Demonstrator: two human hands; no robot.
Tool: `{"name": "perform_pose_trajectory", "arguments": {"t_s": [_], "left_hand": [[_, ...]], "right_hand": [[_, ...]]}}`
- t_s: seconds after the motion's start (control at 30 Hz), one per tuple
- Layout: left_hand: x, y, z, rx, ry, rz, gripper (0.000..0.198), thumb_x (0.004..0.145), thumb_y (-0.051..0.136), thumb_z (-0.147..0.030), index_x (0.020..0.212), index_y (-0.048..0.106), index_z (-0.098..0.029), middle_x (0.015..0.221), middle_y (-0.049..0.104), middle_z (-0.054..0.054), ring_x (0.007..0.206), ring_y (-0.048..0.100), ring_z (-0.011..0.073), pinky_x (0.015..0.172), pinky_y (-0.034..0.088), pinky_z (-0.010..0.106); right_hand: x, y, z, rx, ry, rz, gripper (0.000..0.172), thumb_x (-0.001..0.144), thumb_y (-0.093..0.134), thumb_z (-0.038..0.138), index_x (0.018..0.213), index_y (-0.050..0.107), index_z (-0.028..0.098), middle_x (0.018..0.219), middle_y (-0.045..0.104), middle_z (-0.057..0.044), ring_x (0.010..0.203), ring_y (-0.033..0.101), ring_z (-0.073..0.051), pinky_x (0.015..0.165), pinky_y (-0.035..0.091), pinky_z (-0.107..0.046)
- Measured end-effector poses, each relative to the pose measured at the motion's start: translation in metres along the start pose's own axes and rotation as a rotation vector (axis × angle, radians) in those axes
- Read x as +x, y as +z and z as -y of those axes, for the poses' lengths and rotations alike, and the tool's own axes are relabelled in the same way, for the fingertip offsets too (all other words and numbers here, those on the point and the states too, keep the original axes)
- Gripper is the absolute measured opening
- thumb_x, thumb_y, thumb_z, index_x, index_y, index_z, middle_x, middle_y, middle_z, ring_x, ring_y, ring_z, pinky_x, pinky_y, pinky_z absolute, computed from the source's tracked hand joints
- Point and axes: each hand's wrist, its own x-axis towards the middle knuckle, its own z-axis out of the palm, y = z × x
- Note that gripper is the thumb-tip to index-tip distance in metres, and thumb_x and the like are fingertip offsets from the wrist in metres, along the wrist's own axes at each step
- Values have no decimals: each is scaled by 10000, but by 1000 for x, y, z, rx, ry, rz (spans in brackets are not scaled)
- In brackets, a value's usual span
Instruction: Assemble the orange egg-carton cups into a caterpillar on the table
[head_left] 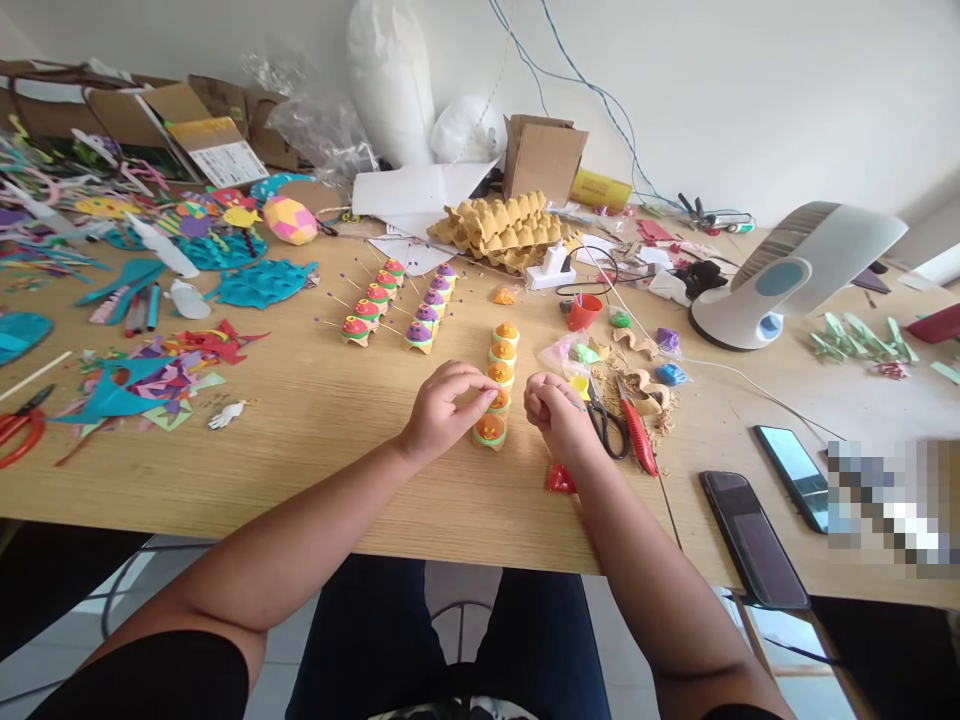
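Observation:
An orange egg-carton caterpillar [490, 430] with small faces on its bumps stands lengthwise on the table between my hands. My left hand [448, 408] is at its left side, thumb and forefinger pinched together over one of the nearer bumps; anything between the fingertips is too small to make out. To the right of the caterpillar, my right hand [555, 410] is closed with the fingers curled in, and what it holds, if anything, is hidden. Farther left stand a red caterpillar [356, 328] and a purple caterpillar [418, 335], both with pin-like feelers sticking out.
Black-handled scissors [616, 440] and a red-handled cutter [639, 440] lie beside my right forearm, near bags of coloured clay [670, 374]. A red cup [584, 312], egg trays [495, 230] and a white fan [780, 275] stand farther back. Two phones [754, 540] lie at right, paper scraps [150, 385] left.

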Motion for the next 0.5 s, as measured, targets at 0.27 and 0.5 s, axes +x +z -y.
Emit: {"name": "perform_pose_trajectory", "arguments": {"t_s": [0.27,0.5], "left_hand": [[-5,5,12,-268,-360,-10,206,887,727,-370,956,716,-176,958,720,51,936,680,175,883,540,299],[-3,3,13,-240,-442,-25,226,899,694,-403,957,747,-192,978,733,53,953,672,186,917,518,305]], "right_hand": [[1,-4,-4,-18,-3,53,374,777,766,531,729,647,180,542,370,66,507,257,-73,493,158,-252],[4,-7,-6,-1,27,-35,337,655,867,446,755,658,201,546,427,68,511,298,-76,492,187,-254]]}}
